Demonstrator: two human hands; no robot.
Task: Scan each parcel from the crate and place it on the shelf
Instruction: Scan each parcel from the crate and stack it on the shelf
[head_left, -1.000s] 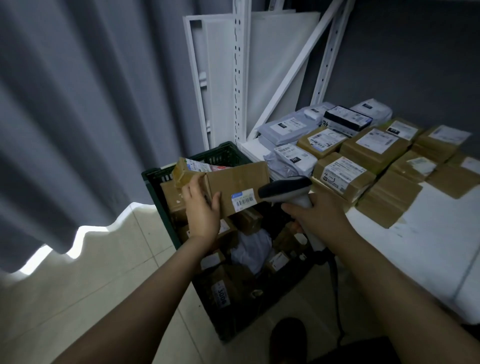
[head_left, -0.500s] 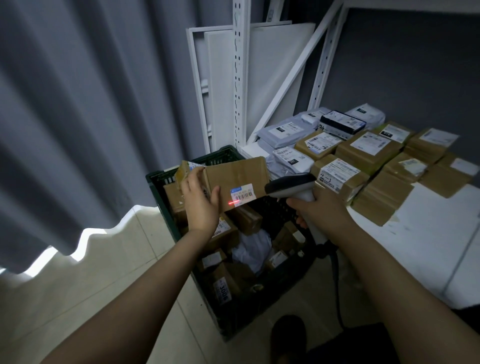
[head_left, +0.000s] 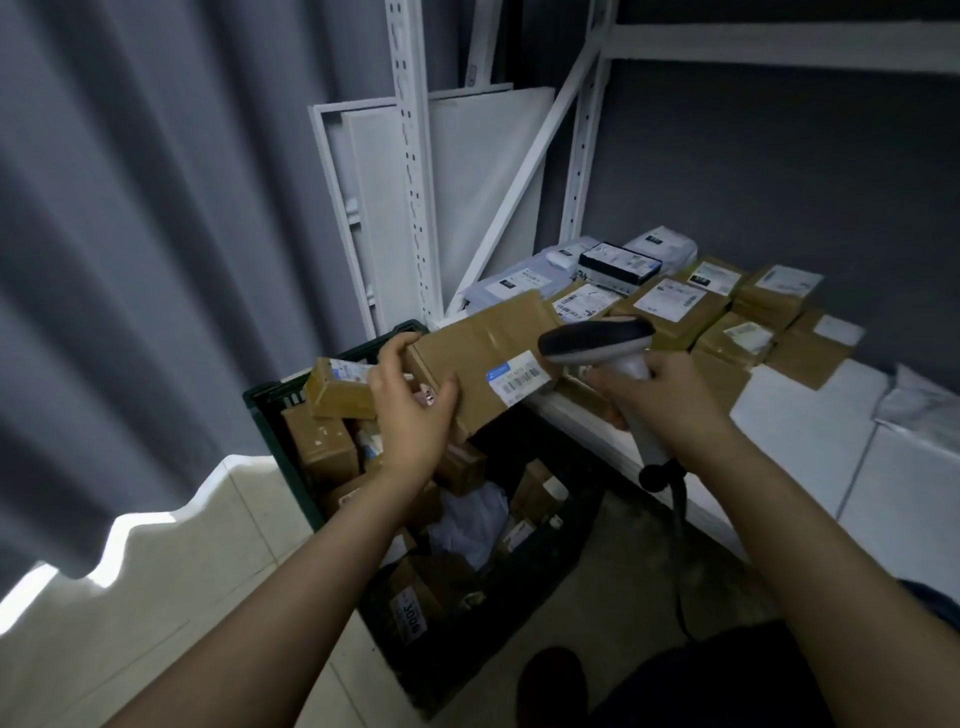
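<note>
The shelf (head_left: 810, 431) is carrying a tight cluster of parcels (head_left: 670, 306) toward its back, so a careless set-down is risking a nudge that shifts them or leaves the new box overhanging the front edge. Below, the crate (head_left: 262, 415) is sitting full of loose boxes, ready to swallow anything dropped. The parcel (head_left: 483, 353) is hanging above the crate, just beside the shelf's front edge. The left hand (head_left: 410, 410) is gripping only its near end, fingers clamped round it, and that one-ended hold is inviting a tilt and slip. The right hand (head_left: 670, 389) is wrapping its fingers round the scanner (head_left: 597, 335). The scanner's nose is sitting almost against the label (head_left: 519, 376), possibly too close to read, and no beam is showing.
</note>
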